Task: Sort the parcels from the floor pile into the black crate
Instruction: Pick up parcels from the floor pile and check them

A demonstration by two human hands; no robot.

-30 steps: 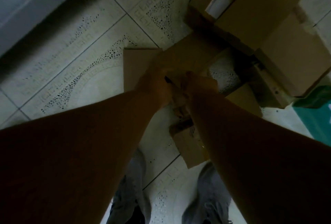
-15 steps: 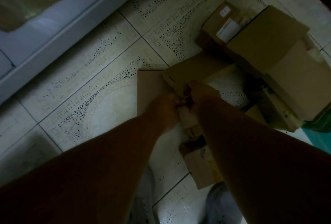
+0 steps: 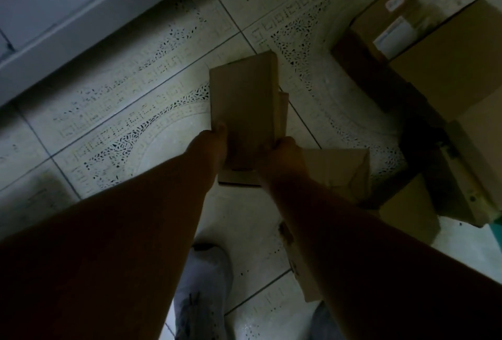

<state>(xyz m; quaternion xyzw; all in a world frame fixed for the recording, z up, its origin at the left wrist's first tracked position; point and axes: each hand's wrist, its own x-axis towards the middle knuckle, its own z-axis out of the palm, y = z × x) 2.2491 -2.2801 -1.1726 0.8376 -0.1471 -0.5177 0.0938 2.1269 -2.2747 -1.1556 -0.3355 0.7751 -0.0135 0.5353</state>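
I hold a flat brown cardboard parcel [image 3: 244,106] above the tiled floor, lifted in front of me. My left hand [image 3: 210,144] grips its left edge with the thumb on top. My right hand [image 3: 282,152] grips its right edge near the bottom. A second thin cardboard piece [image 3: 284,111] shows behind the parcel's right side. The floor pile of brown boxes [image 3: 448,68] lies at the right, one box [image 3: 391,22] bearing white labels. No black crate is in view.
More cardboard parcels [image 3: 339,171] lie on the floor under my right arm, and one [image 3: 307,280] by my feet. My grey shoes [image 3: 203,293] stand at the bottom. A pale grey ledge [image 3: 81,13] runs across the top left. Something teal [image 3: 498,228] shows at the right edge.
Both hands have lifted the flat parcel off the floor pile and turned it lengthwise in front of me. The view has shifted so the pile sits farther right.
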